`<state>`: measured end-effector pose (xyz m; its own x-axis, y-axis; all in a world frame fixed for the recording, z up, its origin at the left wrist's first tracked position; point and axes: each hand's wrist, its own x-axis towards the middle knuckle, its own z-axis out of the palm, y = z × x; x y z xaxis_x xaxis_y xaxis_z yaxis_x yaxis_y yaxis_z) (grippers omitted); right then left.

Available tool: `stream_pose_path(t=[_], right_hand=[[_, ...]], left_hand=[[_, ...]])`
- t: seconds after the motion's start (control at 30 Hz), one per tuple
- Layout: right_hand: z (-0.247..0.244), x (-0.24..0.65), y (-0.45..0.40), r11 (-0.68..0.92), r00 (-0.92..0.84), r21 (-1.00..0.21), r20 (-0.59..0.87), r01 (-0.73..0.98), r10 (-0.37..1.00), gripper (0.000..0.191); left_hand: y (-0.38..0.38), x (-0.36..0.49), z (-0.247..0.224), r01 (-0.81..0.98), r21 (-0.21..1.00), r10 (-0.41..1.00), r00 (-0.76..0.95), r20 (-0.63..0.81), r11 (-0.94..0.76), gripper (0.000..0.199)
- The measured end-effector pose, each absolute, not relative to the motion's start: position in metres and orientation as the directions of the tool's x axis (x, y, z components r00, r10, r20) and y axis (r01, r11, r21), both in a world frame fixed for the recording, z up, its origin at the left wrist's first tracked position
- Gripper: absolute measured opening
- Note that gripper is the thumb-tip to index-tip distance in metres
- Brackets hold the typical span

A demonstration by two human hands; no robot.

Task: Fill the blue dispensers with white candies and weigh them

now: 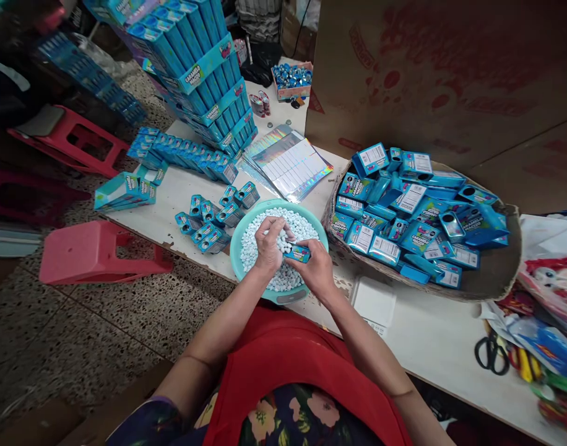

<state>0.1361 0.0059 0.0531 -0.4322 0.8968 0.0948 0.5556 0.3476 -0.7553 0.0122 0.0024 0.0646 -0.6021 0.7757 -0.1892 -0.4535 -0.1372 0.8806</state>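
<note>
A round teal basin (234,254) full of small white candies (283,285) sits at the table's front edge. Over its middle, my left hand (268,244) is curled around a few white candies. My right hand (317,267) grips a small blue box (296,253) by its right end, with its left end close against my left hand. Several small blue boxes (212,238) stand just left of the basin.
A cardboard tray (513,248) heaped with blue boxes is at right, near a white scale (374,301) and scissors (491,353). Stacked display boxes (204,74), printed sheets (290,164) and a small bin (293,93) lie behind. Red stools (98,251) stand left.
</note>
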Motion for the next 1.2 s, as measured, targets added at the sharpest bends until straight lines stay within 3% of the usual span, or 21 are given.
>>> stream_pose_path(t=[0.37,0.6,1.2], right_hand=[[0.057,0.135,0.01,0.344,-0.424,-0.787,0.117,0.512,0.898,0.027],[0.06,0.133,0.013,0.358,-0.411,-0.8,0.155,0.482,0.898,0.028],[0.055,0.124,0.014,0.297,-0.397,-0.83,0.1,0.473,0.912,0.028]], left_hand=[[0.008,0.016,0.071,-0.393,0.909,0.753,-0.637,-0.164,-0.135,0.031],[0.008,0.014,0.072,-0.39,0.905,0.745,-0.652,-0.144,-0.167,0.027],[0.011,0.012,0.075,-0.369,0.913,0.762,-0.637,-0.114,-0.172,0.032]])
